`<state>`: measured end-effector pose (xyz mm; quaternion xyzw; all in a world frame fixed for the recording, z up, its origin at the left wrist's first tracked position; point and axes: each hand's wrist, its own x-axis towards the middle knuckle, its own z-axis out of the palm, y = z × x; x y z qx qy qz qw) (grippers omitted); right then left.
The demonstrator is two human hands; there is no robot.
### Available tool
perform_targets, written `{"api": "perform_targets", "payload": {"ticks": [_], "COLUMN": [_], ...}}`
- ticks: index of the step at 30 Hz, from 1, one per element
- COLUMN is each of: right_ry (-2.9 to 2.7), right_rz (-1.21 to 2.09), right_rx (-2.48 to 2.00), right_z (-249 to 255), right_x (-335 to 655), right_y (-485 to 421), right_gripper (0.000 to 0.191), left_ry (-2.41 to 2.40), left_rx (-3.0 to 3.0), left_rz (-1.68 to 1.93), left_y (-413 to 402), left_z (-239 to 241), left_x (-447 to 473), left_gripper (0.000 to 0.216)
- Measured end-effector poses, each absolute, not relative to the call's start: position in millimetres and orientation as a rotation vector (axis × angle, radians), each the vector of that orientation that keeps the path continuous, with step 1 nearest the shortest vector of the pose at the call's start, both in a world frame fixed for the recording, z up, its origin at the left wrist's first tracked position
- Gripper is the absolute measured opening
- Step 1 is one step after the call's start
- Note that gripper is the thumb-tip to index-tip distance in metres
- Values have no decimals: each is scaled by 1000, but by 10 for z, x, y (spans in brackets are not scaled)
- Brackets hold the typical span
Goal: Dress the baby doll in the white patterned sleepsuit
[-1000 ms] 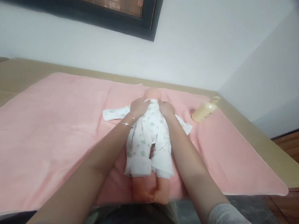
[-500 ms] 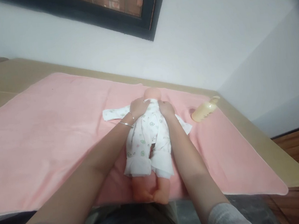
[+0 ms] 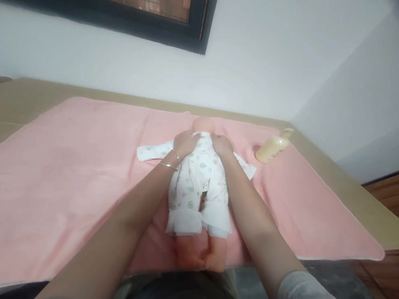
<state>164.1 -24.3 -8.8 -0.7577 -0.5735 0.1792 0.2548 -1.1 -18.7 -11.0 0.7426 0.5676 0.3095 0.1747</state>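
Note:
A baby doll (image 3: 203, 124) lies lengthwise in front of me, head away and bare feet at the near edge. It wears a white outfit (image 3: 203, 164) with small green and grey prints and frilled leg cuffs. My left hand (image 3: 185, 143), with a silver bracelet at the wrist, is closed round one side of the doll's upper body, thumb over the chest. On the other side, my right hand (image 3: 223, 144) grips at the same height. Most fingers of both hands are hidden. One patterned sleeve sticks out flat to the left; some white cloth spreads beyond my right forearm.
Beneath the doll is a pink towel (image 3: 81, 182) with a few creases, spread over a tan tabletop (image 3: 384, 224). A pump bottle (image 3: 273, 148) of pale yellow liquid lies tilted to the right. A white wall with a dark-framed window (image 3: 186, 31) rises behind the table.

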Motion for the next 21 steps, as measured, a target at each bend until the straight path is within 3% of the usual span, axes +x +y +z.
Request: {"api": "perform_targets", "payload": {"ticks": [21], "right_ry": [-1550], "right_rz": [493], "right_rx": [-2065], "right_z": [-73], "right_x": [1635], "right_y": [-255], "right_gripper": [51], "left_ry": [1642], "left_rx": [2111], "left_rz": [824], "left_y": [-195], "left_z": [-82], "left_x": [-2], "left_gripper": [49]}}
